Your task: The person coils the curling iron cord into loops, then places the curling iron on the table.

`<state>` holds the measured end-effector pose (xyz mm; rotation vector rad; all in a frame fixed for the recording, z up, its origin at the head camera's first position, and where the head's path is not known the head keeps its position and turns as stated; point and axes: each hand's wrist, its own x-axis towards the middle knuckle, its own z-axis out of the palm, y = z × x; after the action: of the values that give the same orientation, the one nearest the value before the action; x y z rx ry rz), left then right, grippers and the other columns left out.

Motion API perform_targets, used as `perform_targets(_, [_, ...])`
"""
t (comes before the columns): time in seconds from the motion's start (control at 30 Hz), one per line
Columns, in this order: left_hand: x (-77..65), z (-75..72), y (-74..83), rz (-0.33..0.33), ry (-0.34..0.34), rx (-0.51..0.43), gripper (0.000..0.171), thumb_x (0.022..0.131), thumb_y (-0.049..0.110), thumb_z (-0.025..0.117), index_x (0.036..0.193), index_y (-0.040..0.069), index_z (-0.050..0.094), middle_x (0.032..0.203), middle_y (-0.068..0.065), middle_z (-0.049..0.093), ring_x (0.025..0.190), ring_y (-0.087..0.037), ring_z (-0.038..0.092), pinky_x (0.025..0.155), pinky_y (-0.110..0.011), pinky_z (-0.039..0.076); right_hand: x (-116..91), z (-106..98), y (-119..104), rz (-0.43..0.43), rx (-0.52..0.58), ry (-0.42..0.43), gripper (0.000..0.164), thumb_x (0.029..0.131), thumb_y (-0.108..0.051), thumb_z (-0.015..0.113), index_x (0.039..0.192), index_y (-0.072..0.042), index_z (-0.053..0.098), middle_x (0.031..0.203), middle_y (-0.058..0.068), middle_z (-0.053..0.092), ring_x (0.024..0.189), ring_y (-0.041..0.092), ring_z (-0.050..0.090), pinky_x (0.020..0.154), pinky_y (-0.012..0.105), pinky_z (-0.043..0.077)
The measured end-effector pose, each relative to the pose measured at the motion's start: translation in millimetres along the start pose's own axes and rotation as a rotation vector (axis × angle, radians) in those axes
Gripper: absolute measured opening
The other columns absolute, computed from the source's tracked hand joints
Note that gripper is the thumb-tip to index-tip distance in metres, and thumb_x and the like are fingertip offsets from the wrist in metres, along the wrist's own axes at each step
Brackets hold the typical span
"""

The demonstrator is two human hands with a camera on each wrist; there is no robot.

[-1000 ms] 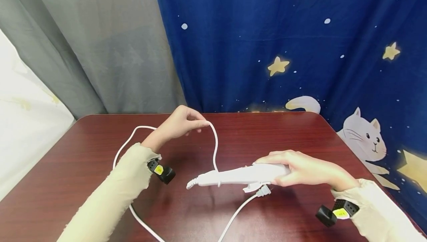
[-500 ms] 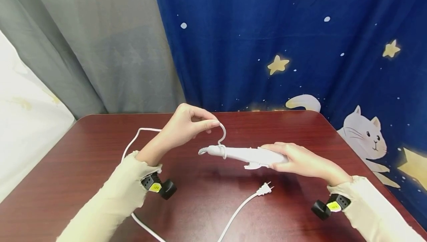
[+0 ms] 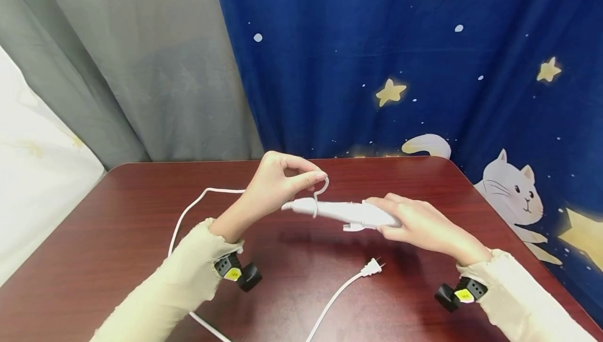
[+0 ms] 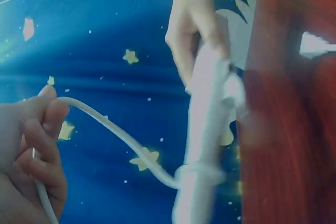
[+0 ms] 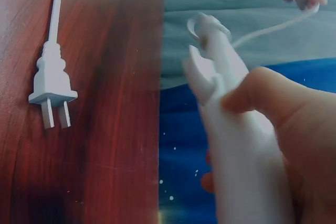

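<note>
White appliance [image 3: 346,211], apparently aloft, cord [image 4: 122,132] around it

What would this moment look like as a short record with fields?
left grip: pinches white cord
right grip: holds white device above the table
cord wrap: looped around the device near its narrow end
plug: lying on the table, two prongs bare
backdrop: grey curtain beside blue curtain with stars

Blue curtain [image 3: 311,80] (starry), red-brown table [image 3: 108,242]
</note>
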<state>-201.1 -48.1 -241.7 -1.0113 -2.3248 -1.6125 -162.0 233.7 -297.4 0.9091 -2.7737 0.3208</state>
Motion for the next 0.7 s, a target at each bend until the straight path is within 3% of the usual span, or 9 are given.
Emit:
perform_targets(0.23, [-25.6, 8.0, -3.3, -0.059, -0.101, -0.104, 0.009, 0.079, 0.017, 0.073, 0.087, 0.013, 0.075, 0.061, 0.0, 0.063, 0.051, -0.017, 0.054, 0.04, -0.027, 0.04, -1.8, 2.6, 7.1, 0.16, 0.024, 0.176, 0.049, 0.082, -0.026, 0.064, 0.128, -0.016, 0.05, 0.101, 0.002, 0.057, 0.082, 0.017, 0.053, 0.065, 0.04, 0.045])
perform_targets(0.4, [-33.7, 14.4, -15.7, -0.002, -0.158, -0.154, 0.016, 0.08, 0.011, 0.072, 0.095, 0.007, 0.074, 0.065, 0.001, 0.064, 0.059, -0.02, 0.058, 0.048, -0.025, 0.042, -1.1, 1.7, 5.3, 0.173, 0.012, 0.279, 0.05, 0.082, -0.024, 0.064, 0.129, -0.014, 0.049, 0.101, 0.005, 0.057, 0.08, 0.019, 0.053, 0.063, 0.042, 0.044])
perform_targets(0.5, [-35.3, 17.7, -17.0, 0.044, -0.178, -0.174, 0.016, 0.08, 0.009, 0.071, 0.095, 0.006, 0.073, 0.064, 0.001, 0.062, 0.058, -0.024, 0.058, 0.051, -0.025, 0.042, -0.1, 2.7, 3.7, 0.169, -0.013, 0.296, 0.051, 0.081, -0.024, 0.065, 0.128, -0.015, 0.049, 0.097, 0.003, 0.056, 0.077, 0.018, 0.052, 0.06, 0.04, 0.043])
perform_targets(0.6, [-34.7, 19.4, -12.5, 0.07, -0.147, -0.154, 0.012, 0.081, 0.011, 0.07, 0.092, 0.007, 0.074, 0.06, 0.003, 0.061, 0.056, -0.022, 0.057, 0.047, -0.024, 0.037, 0.8, 4.5, 2.5, 0.154, -0.063, 0.27, 0.051, 0.08, -0.024, 0.065, 0.128, -0.016, 0.05, 0.094, 0.002, 0.056, 0.074, 0.018, 0.053, 0.059, 0.039, 0.043])
perform_targets(0.7, [-29.6, 19.3, -6.5, 0.061, -0.044, -0.147, 0.008, 0.082, 0.013, 0.069, 0.083, 0.007, 0.074, 0.056, 0.003, 0.059, 0.048, -0.015, 0.049, 0.041, -0.025, 0.031, 2.1, 6.3, 1.4, 0.134, -0.118, 0.234, 0.051, 0.079, -0.026, 0.065, 0.127, -0.016, 0.051, 0.091, 0.002, 0.055, 0.071, 0.019, 0.053, 0.059, 0.038, 0.043])
